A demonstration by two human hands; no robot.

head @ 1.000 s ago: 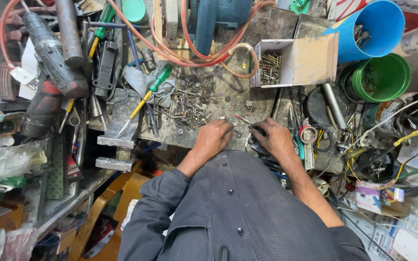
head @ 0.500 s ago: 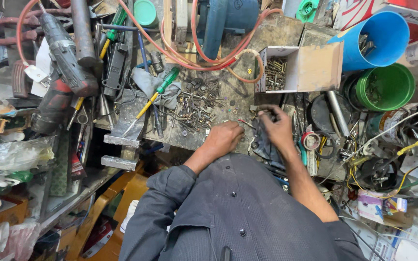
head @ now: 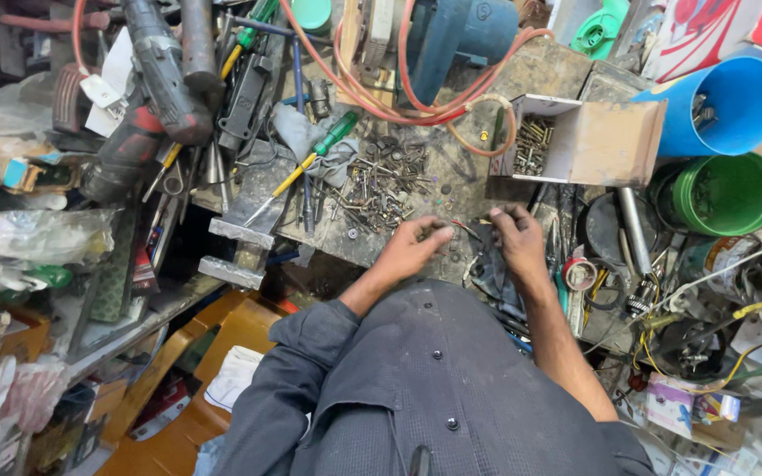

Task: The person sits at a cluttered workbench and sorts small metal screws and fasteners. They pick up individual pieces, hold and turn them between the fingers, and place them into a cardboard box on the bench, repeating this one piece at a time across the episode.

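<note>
My left hand (head: 412, 249) rests on the grimy workbench (head: 451, 181) with thumb and fingers pinched together at a thin reddish wire (head: 469, 231). My right hand (head: 518, 240) is a short way to its right, fingers curled down over dark cables and small parts; what it holds is hidden. A heap of loose screws and bolts (head: 379, 187) lies just beyond my left hand. An open cardboard box (head: 593, 141) with brass-coloured screws stands beyond my right hand.
A yellow-and-green screwdriver (head: 306, 163), a power drill (head: 156, 79), a blue power tool (head: 456, 35) and orange hose (head: 381, 97) crowd the back. Blue (head: 720, 106) and green (head: 725, 194) tubs stand right, with tape, wires and clutter below.
My right hand reached up toward the box, then drew back level with my left. Both hands now sit closer together, a little farther onto the bench.
</note>
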